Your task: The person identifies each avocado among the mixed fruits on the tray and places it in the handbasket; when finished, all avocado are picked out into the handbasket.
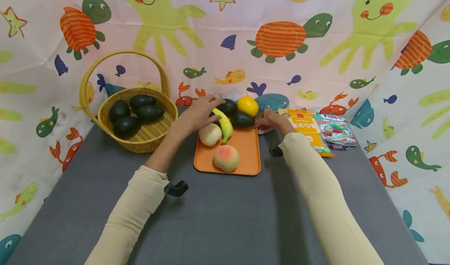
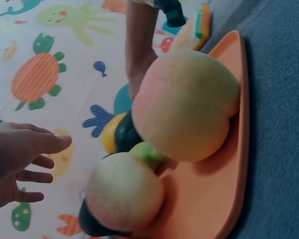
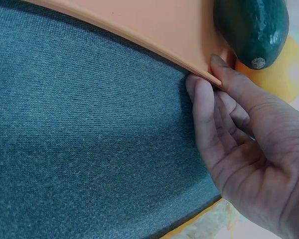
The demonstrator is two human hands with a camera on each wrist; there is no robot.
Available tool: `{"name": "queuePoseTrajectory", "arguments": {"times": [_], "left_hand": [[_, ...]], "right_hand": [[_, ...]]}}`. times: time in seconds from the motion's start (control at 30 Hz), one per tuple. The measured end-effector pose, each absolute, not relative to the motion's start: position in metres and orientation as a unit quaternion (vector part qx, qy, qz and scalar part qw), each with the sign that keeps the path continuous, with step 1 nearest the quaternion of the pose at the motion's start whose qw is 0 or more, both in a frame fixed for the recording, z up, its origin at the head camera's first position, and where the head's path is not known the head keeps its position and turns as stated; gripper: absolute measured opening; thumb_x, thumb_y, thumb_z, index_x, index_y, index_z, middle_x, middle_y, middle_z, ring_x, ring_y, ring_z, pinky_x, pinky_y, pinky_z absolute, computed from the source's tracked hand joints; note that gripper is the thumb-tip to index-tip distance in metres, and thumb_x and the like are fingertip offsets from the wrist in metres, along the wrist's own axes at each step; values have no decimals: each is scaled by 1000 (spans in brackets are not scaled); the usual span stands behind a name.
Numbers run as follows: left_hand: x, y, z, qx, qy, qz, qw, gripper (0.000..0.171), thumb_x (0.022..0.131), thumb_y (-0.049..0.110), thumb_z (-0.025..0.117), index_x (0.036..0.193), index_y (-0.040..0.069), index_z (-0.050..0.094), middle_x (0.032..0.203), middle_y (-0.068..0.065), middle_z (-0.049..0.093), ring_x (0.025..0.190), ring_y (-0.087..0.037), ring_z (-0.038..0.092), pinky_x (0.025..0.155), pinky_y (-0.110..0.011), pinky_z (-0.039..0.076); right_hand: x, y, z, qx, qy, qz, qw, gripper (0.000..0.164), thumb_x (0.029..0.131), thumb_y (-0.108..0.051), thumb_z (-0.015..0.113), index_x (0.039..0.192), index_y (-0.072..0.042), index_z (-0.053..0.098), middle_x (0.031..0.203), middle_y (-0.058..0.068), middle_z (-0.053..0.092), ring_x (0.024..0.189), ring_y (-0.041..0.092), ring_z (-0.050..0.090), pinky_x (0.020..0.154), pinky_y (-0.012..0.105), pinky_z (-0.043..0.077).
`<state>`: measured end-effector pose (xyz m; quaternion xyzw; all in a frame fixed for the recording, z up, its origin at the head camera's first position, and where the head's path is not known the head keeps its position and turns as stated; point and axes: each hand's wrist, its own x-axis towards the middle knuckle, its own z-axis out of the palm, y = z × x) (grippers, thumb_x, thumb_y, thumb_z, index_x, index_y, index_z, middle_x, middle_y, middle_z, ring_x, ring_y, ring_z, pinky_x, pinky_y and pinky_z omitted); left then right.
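Observation:
An orange tray (image 1: 244,155) holds two peaches, one at the front (image 1: 226,158) and one at the left (image 1: 210,135), a banana (image 1: 226,129), two dark green avocados (image 1: 242,120) and a yellow lemon-like fruit (image 1: 247,106). My right hand (image 1: 268,120) pinches the tray's right rim, thumb above and fingers below, as the right wrist view shows. Over the tray's back left, near the banana's tip, is my left hand (image 1: 200,114). In the left wrist view that hand (image 2: 22,162) has its fingers spread and touches nothing.
A yellow woven basket (image 1: 147,142) with a tall handle stands at the left, several avocados (image 1: 126,126) inside. At the right lie a yellow food packet (image 1: 306,130) and a teal-and-pink packet (image 1: 335,128). A cartoon-printed cloth (image 1: 211,31) hangs behind the grey table (image 1: 218,218).

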<state>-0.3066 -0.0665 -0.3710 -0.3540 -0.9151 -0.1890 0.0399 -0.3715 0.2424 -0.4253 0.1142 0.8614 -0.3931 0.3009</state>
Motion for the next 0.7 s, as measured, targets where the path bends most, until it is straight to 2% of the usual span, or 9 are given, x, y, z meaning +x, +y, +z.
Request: {"name": "queuePoseTrajectory", "arguments": {"times": [0.27,0.43,0.7], "left_hand": [[-323,-32,-383,-379,-914,-145,3,57,103,29,68,154,12,51,146,-20,58,126,-37,61,104,-51,55],[-334,-15,-388,-374,-922,-99,-31,58,104,31,67,156,13,48,150,-18,54,132,-37,58,111,-53,50],[-345,9,-390,-410,-907,-63,-70,61,103,30,68,158,19,46,157,-16,48,137,-37,55,112,-57,49]], "right_hand": [[-373,241,-428,115,867,-388,292,24,95,-13,77,111,1,68,75,7,71,65,16,74,80,33,64],[-373,239,-428,109,867,-384,298,26,94,-15,79,111,1,67,76,7,71,66,15,75,80,33,64],[-371,242,-425,120,859,-399,298,20,94,-12,78,104,-1,65,72,6,70,63,14,73,76,32,64]]}}
